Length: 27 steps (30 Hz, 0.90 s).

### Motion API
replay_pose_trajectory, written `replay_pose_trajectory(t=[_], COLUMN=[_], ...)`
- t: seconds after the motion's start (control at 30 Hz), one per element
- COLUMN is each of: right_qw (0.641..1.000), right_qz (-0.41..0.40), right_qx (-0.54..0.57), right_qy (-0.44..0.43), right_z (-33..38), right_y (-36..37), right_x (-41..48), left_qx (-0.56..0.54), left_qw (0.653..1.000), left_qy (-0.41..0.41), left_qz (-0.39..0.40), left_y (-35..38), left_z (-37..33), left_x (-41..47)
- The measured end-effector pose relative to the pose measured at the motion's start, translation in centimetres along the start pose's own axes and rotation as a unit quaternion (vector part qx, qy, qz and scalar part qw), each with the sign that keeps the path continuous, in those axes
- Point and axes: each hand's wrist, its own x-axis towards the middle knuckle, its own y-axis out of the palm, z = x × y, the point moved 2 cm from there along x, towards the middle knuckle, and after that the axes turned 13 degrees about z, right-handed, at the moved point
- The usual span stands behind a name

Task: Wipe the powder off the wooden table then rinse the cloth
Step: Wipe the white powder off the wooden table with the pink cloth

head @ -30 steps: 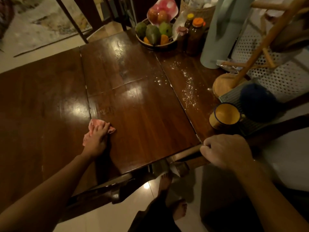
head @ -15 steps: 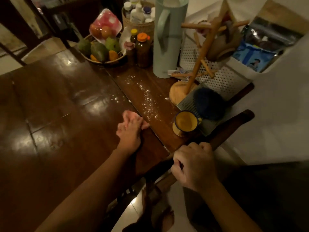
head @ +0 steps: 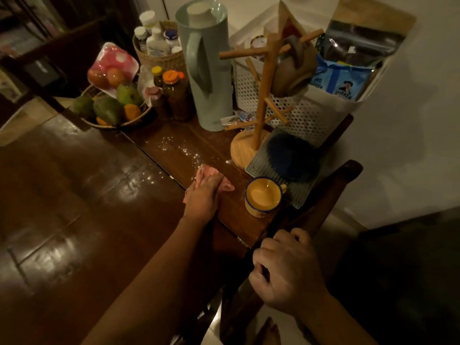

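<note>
A second ago our left hand (head: pixel 202 199) pressed the pink cloth (head: pixel 207 173) on the wooden table (head: pixel 99 220) far to the left of the yellow mug (head: pixel 263 196), well apart from it. Half a second ago it was nearer, at the end of the powder trail (head: pixel 179 148) closest to the mug. Now hand and cloth lie just beside the mug, on its left. The cloth covers the part of the powder closest to the mug, so the trail shows only beyond the cloth, farther from the mug.

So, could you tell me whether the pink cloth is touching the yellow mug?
Apart. The head view shows a strip of bare table between the pink cloth and the yellow mug.
</note>
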Motion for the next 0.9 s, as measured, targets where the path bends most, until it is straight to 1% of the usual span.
replay_pose_trajectory(t=[0.07,0.1,0.17,0.2,0.23,0.3,0.33,0.37,0.4,0.43,0.5,0.53,0.6,0.67,0.7,0.73,0.8,0.87,0.9], right_qw=[1.0,0.999,0.995,0.993,0.992,0.986,0.98,0.976,0.976,0.979,0.984,0.983,0.97,0.953,0.948,0.95,0.966,0.983,0.986], right_qz=[0.022,0.039,0.079,0.097,0.115,0.153,0.17,0.177,0.175,0.17,0.166,0.178,0.24,0.301,0.314,0.311,0.257,0.185,0.166], right_qx=[-0.006,-0.014,-0.034,-0.036,-0.026,0.049,0.097,0.128,0.129,0.109,0.063,0.053,0.038,0.019,0.016,0.016,0.017,0.011,0.012], right_qy=[0.013,0.021,0.044,0.052,0.054,0.037,0.026,0.012,-0.003,-0.012,-0.007,0.003,0.03,0.037,0.035,0.033,0.024,0.019,0.021], right_z=[0.1,0.2,0.4,0.6,0.9,2.1,2.9,3.8,4.8,5.6,6.6,6.9,7.0,6.7,6.6,6.5,5.9,5.4,5.3], right_y=[0.1,0.1,0.3,0.1,-0.2,-1.2,-1.7,-2.0,-2.1,-1.9,-0.4,0.7,3.2,5.6,6.5,7.3,9.1,10.2,10.5], right_x=[0.1,0.2,0.4,0.7,1.2,2.8,3.8,4.8,5.8,6.9,9.1,10.2,12.2,14.1,15.0,15.7,16.7,17.1,17.0], left_qx=[-0.002,-0.01,-0.013,-0.007,-0.006,-0.003,0.01,0.023,0.028,0.019,-0.029,-0.048,-0.052,-0.043,-0.045,-0.048,-0.063,-0.059,-0.046], left_qw=[1.0,1.0,0.995,0.991,0.985,0.971,0.969,0.973,0.98,0.989,0.999,0.997,0.989,0.975,0.967,0.961,0.957,0.963,0.968], left_qy=[0.004,0.025,0.099,0.135,0.16,0.18,0.178,0.163,0.135,0.098,-0.005,-0.053,-0.123,-0.201,-0.234,-0.253,-0.266,-0.253,-0.238], left_qz=[-0.012,-0.014,-0.003,0.025,0.07,0.154,0.17,0.165,0.143,0.11,0.025,-0.008,-0.058,-0.08,-0.09,-0.1,-0.096,-0.07,-0.058], left_y=[0.5,0.7,0.8,0.7,0.5,-0.8,-1.6,-2.4,-3.0,-3.6,-4.7,-5.2,-5.8,-6.1,-6.4,-6.8,-8.0,-9.1,-9.2], left_z=[-0.8,-1.0,-0.7,0.0,1.0,3.4,4.6,5.9,7.2,8.3,10.3,11.0,11.9,12.5,12.5,12.4,11.9,11.9,12.2], left_x=[-0.8,-1.8,-4.4,-5.6,-6.7,-8.2,-8.7,-9.0,-9.1,-9.3,-9.1,-8.9,-7.9,-6.6,-5.7,-4.7,-2.2,0.1,0.8])
